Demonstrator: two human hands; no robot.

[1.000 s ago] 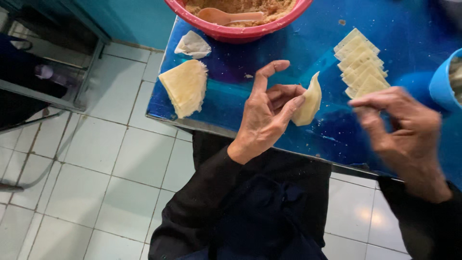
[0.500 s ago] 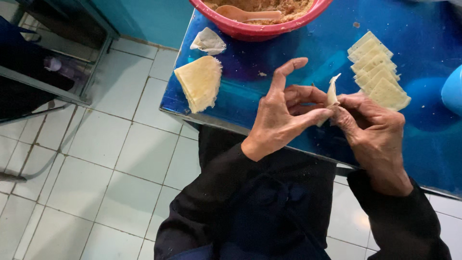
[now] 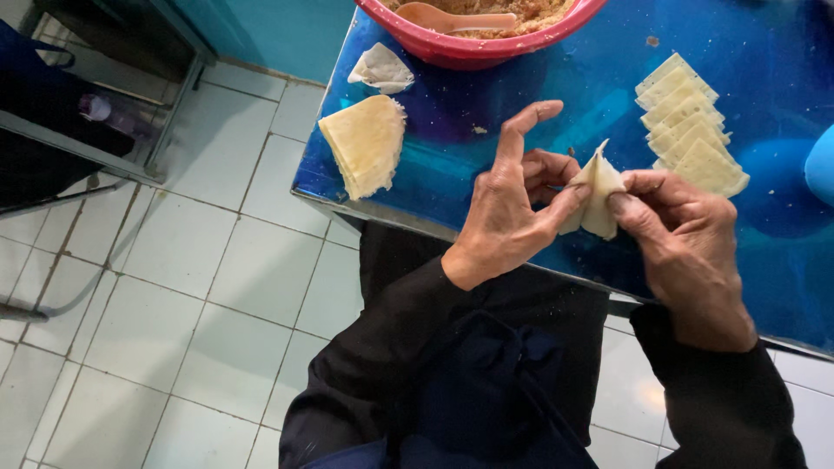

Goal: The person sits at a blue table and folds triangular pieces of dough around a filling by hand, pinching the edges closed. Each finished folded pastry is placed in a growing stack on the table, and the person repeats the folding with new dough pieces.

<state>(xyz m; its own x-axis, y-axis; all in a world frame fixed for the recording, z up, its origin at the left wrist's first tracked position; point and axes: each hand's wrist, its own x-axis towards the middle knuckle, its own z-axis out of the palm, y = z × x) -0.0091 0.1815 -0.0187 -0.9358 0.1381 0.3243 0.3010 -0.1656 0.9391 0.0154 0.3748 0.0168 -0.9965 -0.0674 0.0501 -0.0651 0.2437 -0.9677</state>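
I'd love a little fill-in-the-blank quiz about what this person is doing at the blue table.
1. Both hands hold a folded pastry wrapper shaped like a ____.
2. The bowl at the top of the table is ____ in colour.
3. Inside that bowl lies a ____ on the filling.
4. The row of folded wrappers lies nearest the ____ hand.

Missing words: triangle; red; spoon; right

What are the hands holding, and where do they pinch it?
Both hands hold one folded pastry sheet. The left hand pinches its left edge between thumb and fingers; the right hand grips its lower right edge with its fingertips.
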